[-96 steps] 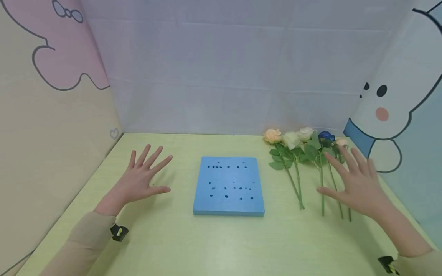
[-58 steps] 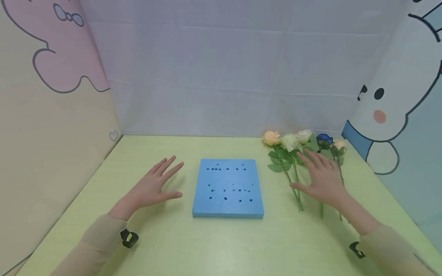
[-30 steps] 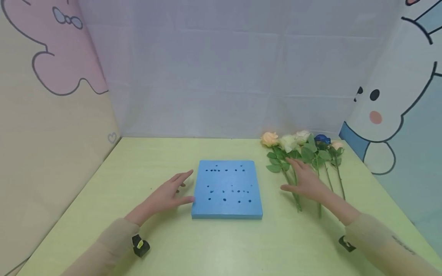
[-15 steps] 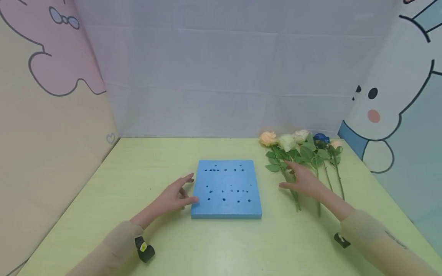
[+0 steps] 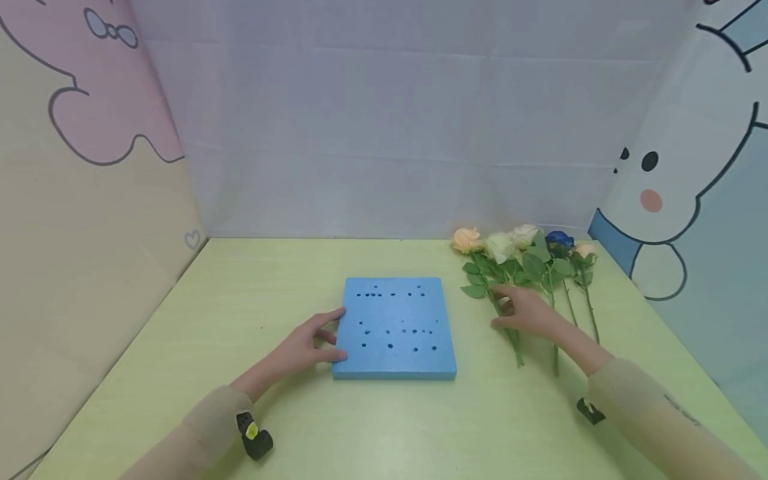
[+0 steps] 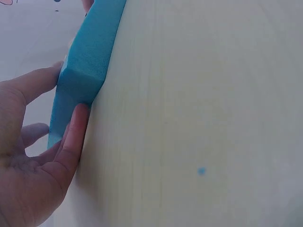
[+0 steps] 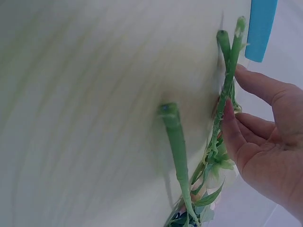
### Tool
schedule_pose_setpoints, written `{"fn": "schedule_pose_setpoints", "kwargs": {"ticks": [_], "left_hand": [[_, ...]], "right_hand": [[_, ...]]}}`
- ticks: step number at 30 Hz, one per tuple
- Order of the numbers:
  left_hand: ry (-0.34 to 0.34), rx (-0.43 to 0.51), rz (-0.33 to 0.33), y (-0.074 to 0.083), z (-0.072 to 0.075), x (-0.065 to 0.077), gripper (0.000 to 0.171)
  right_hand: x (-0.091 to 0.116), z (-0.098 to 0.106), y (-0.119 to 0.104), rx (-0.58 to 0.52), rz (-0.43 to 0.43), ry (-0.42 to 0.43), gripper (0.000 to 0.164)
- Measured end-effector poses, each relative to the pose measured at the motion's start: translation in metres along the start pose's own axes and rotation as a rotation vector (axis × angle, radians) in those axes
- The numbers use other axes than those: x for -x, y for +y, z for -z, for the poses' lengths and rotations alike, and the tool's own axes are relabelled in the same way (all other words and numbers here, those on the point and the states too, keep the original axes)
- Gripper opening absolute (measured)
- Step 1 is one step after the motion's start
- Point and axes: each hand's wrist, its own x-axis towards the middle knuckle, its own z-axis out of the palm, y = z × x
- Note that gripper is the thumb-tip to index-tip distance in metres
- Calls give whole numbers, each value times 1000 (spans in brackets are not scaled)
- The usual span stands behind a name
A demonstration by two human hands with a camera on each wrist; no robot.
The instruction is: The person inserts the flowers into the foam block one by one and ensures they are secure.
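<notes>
A flat blue foam block (image 5: 396, 310) with several small dark holes lies mid-table. My left hand (image 5: 303, 343) touches its left side, thumb near the front left corner; the left wrist view has the fingers along the edge of the block (image 6: 90, 52). Over the stems of a peach rose (image 5: 465, 241) and a cream rose (image 5: 499, 247) is my right hand (image 5: 528, 313), thumb and index finger apart. In the right wrist view those fingers lie right at two crossing green stems (image 7: 221, 101), with no closed pinch showing.
Farther right lie a white rose (image 5: 525, 235), a blue rose (image 5: 560, 239) and a pale peach rose (image 5: 585, 249), stems toward me. The yellow-green table (image 5: 270, 267) is bounded by a white backdrop (image 5: 360, 133) and printed side walls.
My left hand has moved right and reached the foam block's left side. The right hand has come left and down to the rose stems, its spread fingers drawing in. Block and roses stay put.
</notes>
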Motion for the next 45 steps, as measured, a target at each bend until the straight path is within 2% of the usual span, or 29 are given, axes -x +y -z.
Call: {"fn": "schedule_pose_setpoints", "kwargs": {"ticks": [10, 17, 22, 35, 45], "left_hand": [[-38, 53, 51, 6, 0, 1, 92], [-40, 66, 62, 4, -2, 2, 94], [-36, 64, 58, 4, -3, 1, 94], [-28, 54, 72, 1, -3, 0, 94], [-31, 75, 61, -3, -4, -2, 95]], "right_hand": [[-7, -3, -6, -60, -52, -52, 67], [-10, 0, -11, -198, -90, -92, 65], [-12, 3, -13, -254, -105, -102, 61], [-17, 8, -20, -438, -112, -67, 57], [-30, 13, -36, -442, -74, 14, 50]]}}
